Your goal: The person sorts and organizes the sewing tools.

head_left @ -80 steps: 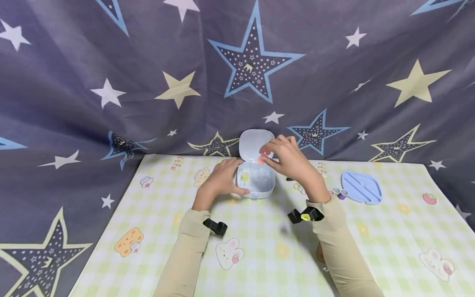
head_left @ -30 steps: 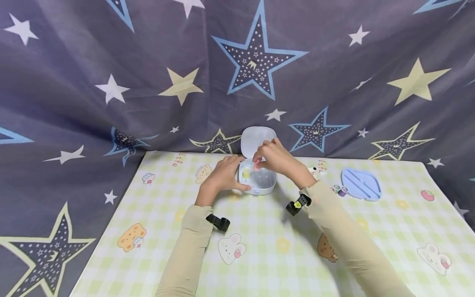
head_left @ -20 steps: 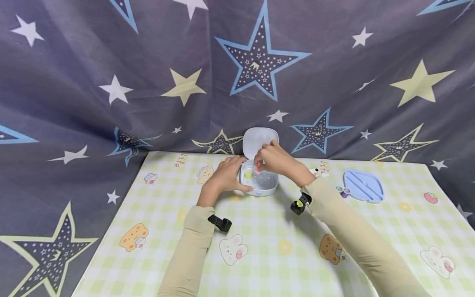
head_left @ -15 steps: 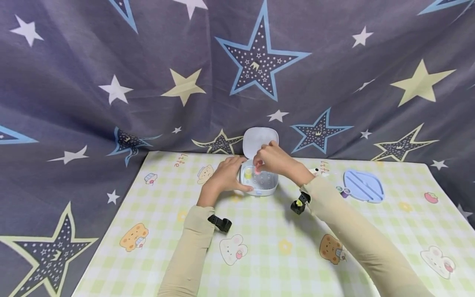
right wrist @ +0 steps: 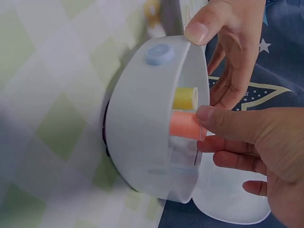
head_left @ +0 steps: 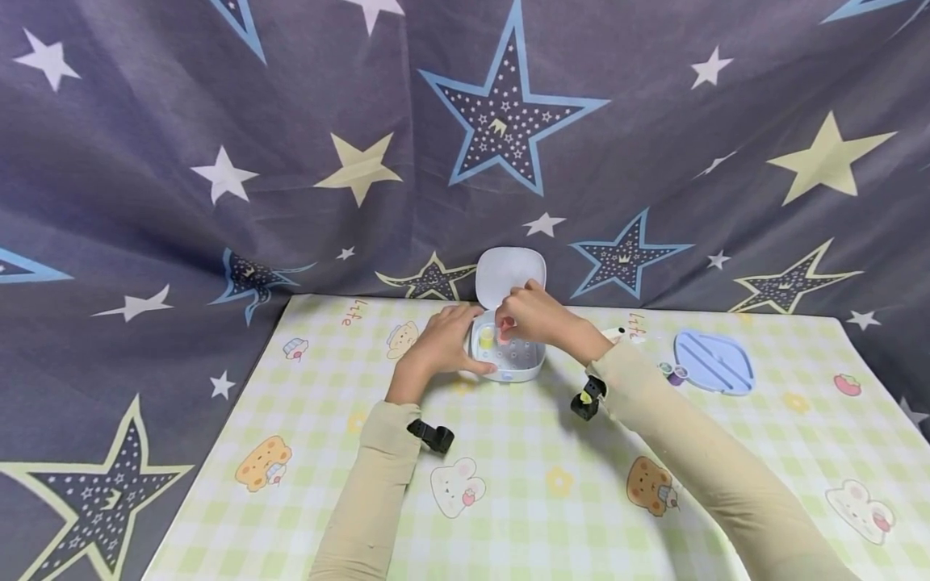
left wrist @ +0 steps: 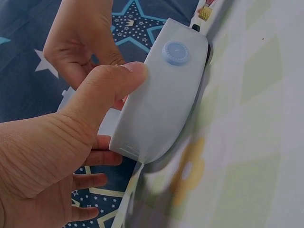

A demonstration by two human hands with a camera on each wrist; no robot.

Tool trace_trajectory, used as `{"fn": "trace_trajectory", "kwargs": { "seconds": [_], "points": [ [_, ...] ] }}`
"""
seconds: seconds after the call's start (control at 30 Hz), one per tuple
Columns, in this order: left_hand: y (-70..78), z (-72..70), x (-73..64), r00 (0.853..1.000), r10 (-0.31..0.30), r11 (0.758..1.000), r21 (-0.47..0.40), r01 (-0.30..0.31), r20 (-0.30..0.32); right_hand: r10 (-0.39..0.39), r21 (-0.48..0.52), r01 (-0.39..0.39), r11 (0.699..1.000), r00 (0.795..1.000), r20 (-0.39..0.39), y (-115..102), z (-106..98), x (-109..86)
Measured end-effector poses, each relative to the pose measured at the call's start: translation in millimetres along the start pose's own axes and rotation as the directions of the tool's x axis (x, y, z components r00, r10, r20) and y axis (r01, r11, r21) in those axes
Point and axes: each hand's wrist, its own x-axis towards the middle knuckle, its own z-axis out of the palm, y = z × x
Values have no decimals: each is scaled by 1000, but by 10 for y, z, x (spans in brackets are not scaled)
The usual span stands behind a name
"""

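Note:
A pale sewing box (head_left: 519, 375) stands on the table, its lid (head_left: 511, 274) raised at the back. My left hand (head_left: 439, 343) grips the box's left side; in the left wrist view its thumb presses on the rim. With thumb and fingertips, my right hand (head_left: 538, 313) pinches the upper end of a coral-orange thread spool (right wrist: 184, 124), which stands inside the box. Beside it is a yellow thread spool (right wrist: 184, 98), also inside. Rows of small pegs show on the box floor in the head view. The coral spool's lower end is hidden by the box wall.
To the right lies a light blue tray (head_left: 714, 361) with diagonal bars. Small thread spools (head_left: 677, 374) stand at its left edge. A white object with a black spot (head_left: 614, 332) is partly behind my right forearm. A starry curtain (head_left: 305, 242) hangs behind the table.
My right hand has brought the coral spool down from in front of the lid into the box, beside the yellow spool. My left hand has kept its grip on the box.

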Motion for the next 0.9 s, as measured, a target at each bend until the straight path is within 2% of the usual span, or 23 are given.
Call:
{"fn": "trace_trajectory", "kwargs": {
  "seconds": [0.53, 0.9],
  "points": [
    [5, 0, 5, 1000, 3, 1000, 2, -3, -10, 10, 10, -10, 1000, 1000, 20, -28, 68, 21],
    [25, -14, -1, 1000, -10, 999, 37, 10, 0, 24, 3, -25, 1000, 999, 23, -39, 94, 14]
  ]
}}
